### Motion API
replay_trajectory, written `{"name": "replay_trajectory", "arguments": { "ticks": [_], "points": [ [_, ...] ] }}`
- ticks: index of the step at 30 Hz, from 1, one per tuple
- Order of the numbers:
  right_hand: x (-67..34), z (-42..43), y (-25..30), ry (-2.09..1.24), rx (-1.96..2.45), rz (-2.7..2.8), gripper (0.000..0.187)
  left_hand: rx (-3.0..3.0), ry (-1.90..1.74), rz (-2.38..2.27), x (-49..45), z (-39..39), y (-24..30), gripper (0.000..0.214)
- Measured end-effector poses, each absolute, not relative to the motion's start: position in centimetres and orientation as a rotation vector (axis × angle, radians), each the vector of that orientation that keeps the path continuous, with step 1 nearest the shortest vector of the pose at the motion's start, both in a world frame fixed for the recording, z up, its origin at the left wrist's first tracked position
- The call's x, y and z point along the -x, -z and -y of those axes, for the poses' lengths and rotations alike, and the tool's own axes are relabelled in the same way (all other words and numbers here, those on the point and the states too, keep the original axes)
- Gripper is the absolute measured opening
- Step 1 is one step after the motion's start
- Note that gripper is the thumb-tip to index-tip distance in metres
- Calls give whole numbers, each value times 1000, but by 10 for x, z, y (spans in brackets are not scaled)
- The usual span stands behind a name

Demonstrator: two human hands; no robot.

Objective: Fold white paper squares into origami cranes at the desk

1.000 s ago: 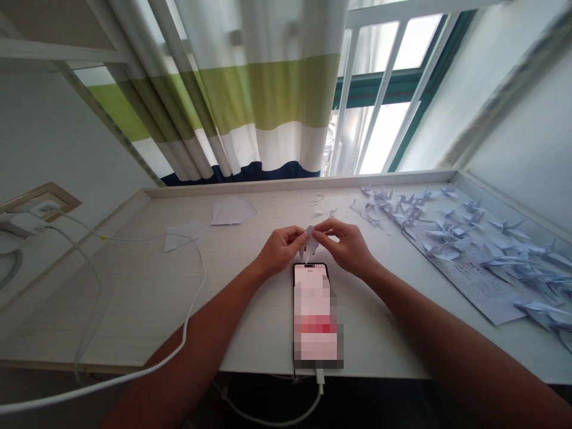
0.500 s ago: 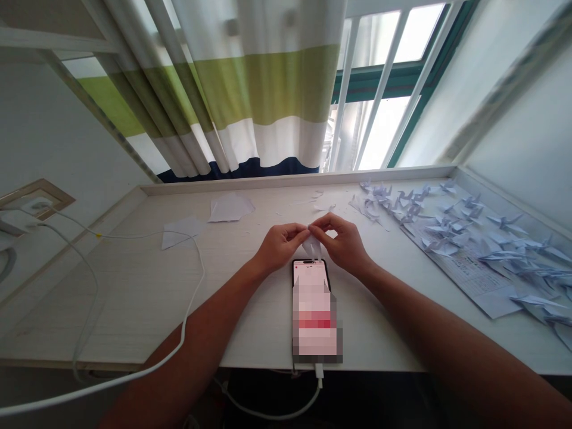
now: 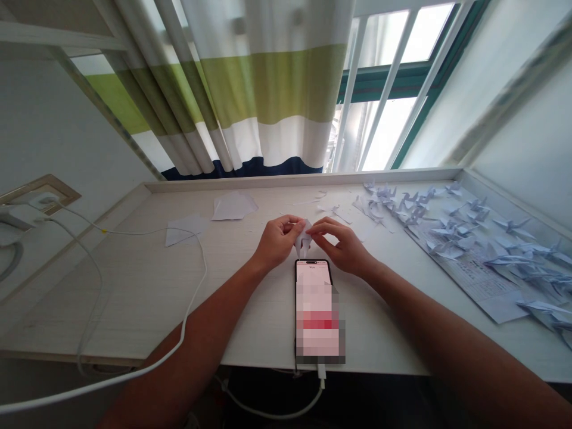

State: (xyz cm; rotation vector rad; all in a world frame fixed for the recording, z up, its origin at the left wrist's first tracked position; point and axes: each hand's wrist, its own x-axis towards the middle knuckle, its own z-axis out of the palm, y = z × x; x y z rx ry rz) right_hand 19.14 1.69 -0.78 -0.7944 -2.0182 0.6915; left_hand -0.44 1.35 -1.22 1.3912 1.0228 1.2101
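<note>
A small folded piece of white paper (image 3: 304,240) is pinched between both hands just above the white desk (image 3: 134,292). My left hand (image 3: 277,241) grips its left side with curled fingers. On the other side, my right hand (image 3: 342,247) pinches it with thumb and forefinger. A phone (image 3: 316,310) with a lit screen lies flat right below the hands, plugged into a white cable.
Several folded paper cranes (image 3: 469,238) cover a printed sheet on the right of the desk. Two loose paper pieces (image 3: 232,205) lie at the back left, with scraps nearby. A white charging cable (image 3: 187,310) loops across the left. A striped curtain and a window stand behind.
Both hands stayed together on the paper, and the fingers shifted slightly along it. The view tilted a little.
</note>
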Motion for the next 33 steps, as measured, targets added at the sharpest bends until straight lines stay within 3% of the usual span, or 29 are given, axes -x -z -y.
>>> {"name": "replay_trajectory", "arguments": {
  "ticks": [7, 16, 21, 28, 33],
  "points": [
    [-200, -22, 10, -530, 799, 2052, 14, -1235, -1133, -866, 5, -15, 15, 44],
    [-209, -27, 2, -98, 749, 2571, 17, -1376, -903, -967, 12, -15, 20, 54],
    [-209, -25, -2, -1, 739, 2546, 21, -1309, -988, -959, 14, -15, 17, 48],
    [-208, -21, 1, -29, 785, 2462, 15, -1322, -822, -949, 19, -13, 7, 37],
    [-209, -18, -2, -328, 769, 2468, 11, -1214, -619, -884, 27, -14, 7, 50]
  ]
}}
